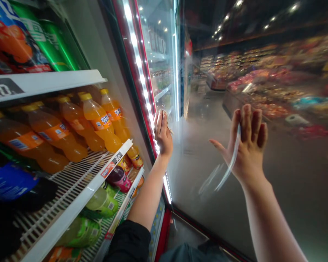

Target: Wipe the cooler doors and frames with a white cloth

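My left hand is pressed against the lit LED strip on the fridge's door frame. Its fingers lie together over a pale, crumpled cloth, of which only a small edge shows. My right hand lies flat with fingers and thumb spread on the glass door, holding nothing. A curved white streak runs across the glass beside the right palm.
Left of my arms, fridge shelves hold orange soda bottles, green drinks and a dark bottle with a blue label. Beyond the glass, blurred shop displays stand on a grey floor.
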A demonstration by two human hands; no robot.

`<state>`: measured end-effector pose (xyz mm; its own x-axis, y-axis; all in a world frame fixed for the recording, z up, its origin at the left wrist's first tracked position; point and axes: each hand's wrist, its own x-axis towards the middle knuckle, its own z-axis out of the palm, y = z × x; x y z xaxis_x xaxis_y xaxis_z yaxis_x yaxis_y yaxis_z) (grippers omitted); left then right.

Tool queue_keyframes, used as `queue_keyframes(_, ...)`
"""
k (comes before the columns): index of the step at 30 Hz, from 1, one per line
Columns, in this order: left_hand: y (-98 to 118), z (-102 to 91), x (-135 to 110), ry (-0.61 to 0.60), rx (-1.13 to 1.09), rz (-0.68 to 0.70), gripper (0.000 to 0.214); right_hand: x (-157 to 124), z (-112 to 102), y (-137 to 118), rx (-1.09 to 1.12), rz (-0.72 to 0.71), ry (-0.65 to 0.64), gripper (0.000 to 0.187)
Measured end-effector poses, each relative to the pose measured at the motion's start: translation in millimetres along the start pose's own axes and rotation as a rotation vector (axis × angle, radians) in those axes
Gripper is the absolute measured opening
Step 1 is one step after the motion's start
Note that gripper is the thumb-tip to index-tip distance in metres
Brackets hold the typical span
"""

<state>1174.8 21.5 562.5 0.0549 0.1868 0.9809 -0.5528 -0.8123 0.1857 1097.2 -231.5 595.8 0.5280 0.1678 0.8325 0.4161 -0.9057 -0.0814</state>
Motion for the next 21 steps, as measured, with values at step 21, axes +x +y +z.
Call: queue_keyframes(21,36,33.9,-15,-0.239,-0.215,0.172,0.069,7,1,11,-0.019,-0.027,-0.072,0.099)
